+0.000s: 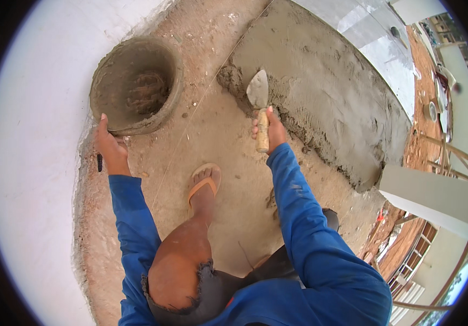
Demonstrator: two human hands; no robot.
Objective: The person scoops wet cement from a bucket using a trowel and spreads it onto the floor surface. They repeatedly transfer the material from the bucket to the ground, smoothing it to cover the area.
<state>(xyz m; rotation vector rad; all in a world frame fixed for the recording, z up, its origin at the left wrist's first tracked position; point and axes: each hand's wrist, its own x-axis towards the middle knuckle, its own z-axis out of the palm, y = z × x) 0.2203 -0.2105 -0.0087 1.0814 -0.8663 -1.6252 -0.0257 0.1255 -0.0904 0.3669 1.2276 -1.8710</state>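
Observation:
My right hand (pixel 273 130) is closed round the wooden handle of a pointed trowel (pixel 258 89). The trowel's blade, smeared with grey mortar, points away from me over the ragged near edge of a wet mortar layer (pixel 321 81). At the left, my left hand (pixel 111 145) grips the near rim of a round, mortar-caked bucket (pixel 171 103), thumb on the rim and the other fingers partly hidden. The bucket is tipped so that its mouth faces me, with some brownish mortar in the bottom.
A white wall (pixel 33 163) runs along the left. A thin string line (pixel 201 100) crosses the rough floor (pixel 152 152) between bucket and mortar. My sandalled foot (pixel 206 179) stands in the middle. At the right are a white pillar (pixel 429 190) and reddish ground with building clutter.

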